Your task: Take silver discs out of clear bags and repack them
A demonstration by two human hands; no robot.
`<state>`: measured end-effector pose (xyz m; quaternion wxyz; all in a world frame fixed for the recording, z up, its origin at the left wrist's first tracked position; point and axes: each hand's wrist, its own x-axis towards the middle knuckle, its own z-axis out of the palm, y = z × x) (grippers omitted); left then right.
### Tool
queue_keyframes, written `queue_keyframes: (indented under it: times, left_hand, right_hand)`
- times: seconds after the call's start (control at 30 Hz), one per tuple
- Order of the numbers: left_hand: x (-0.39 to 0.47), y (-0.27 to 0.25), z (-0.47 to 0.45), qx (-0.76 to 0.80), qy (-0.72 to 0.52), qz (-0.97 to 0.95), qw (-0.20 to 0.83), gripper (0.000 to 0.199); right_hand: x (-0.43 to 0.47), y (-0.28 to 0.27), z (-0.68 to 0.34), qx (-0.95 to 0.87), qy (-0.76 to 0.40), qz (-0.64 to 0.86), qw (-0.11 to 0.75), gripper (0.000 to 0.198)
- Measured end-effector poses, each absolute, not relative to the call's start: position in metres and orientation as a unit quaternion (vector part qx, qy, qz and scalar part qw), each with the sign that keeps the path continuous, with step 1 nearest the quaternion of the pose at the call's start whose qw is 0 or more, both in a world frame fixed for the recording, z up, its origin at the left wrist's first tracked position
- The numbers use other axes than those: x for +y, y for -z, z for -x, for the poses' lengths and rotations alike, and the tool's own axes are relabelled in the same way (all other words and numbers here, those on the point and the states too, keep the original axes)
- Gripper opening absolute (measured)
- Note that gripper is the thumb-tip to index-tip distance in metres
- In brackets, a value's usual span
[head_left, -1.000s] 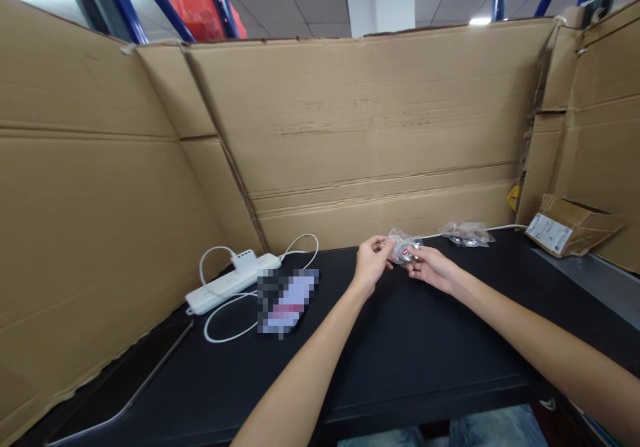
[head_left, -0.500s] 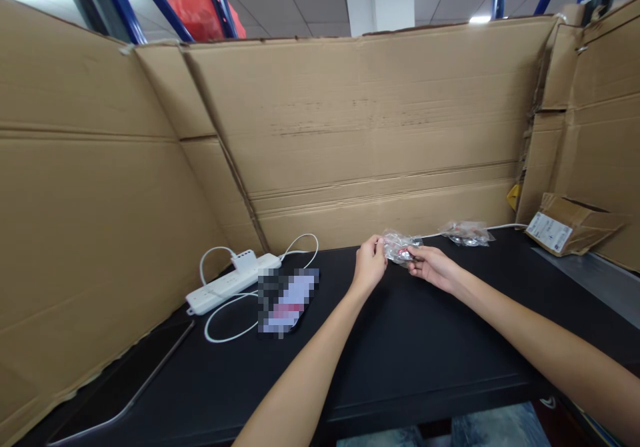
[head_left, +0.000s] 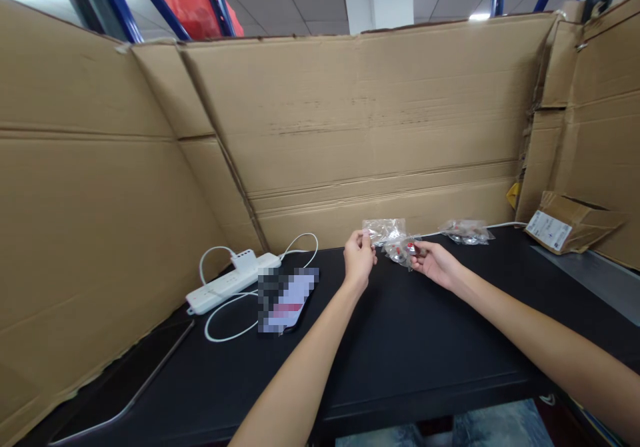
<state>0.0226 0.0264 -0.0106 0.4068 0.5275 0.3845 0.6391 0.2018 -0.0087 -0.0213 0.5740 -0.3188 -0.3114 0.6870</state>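
My left hand [head_left: 360,259] pinches the near left edge of a clear plastic bag [head_left: 384,230], which spreads out flat and looks thin. Just below that bag is a small pile of clear packets [head_left: 397,252] with shiny silver and red contents. My right hand [head_left: 436,265] has its fingers closed at the right side of this pile, on a small round silver piece with a red centre [head_left: 412,248]. Whether that piece is inside a packet, I cannot tell. A second heap of similar packets [head_left: 466,232] lies to the right, touched by neither hand.
A white power strip [head_left: 233,284] with a plug and cables stands at left, beside a phone [head_left: 290,304] with a blurred screen. A dark flat panel [head_left: 125,380] lies front left. An opened cardboard box [head_left: 575,224] sits at right. Cardboard walls [head_left: 380,114] enclose the black table [head_left: 400,354].
My left hand has moved left and the clear bag now spreads out beside it, apart from the pile. My right hand has shifted slightly right, and the red-centred piece shows at its fingertips.
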Motion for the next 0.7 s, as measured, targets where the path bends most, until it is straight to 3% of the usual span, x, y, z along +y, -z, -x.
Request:
queue_keyframes:
  times: [0.2, 0.47, 0.7]
  left_hand:
    - [0.028, 0.011, -0.023, 0.389, -0.63, -0.54, 0.401, 0.022]
    - [0.022, 0.014, -0.028, 0.362, -0.62, -0.541, 0.437, 0.031]
    - [0.01, 0.017, -0.042, 0.346, -0.598, -0.557, 0.46, 0.035]
  right_hand:
    - [-0.011, 0.016, -0.203, -0.305, -0.687, 0.336, 0.568, 0.032]
    - [-0.016, 0.02, -0.197, -0.36, -0.658, 0.375, 0.544, 0.021]
    - [-0.025, 0.018, -0.187, -0.428, -0.663, 0.333, 0.516, 0.038]
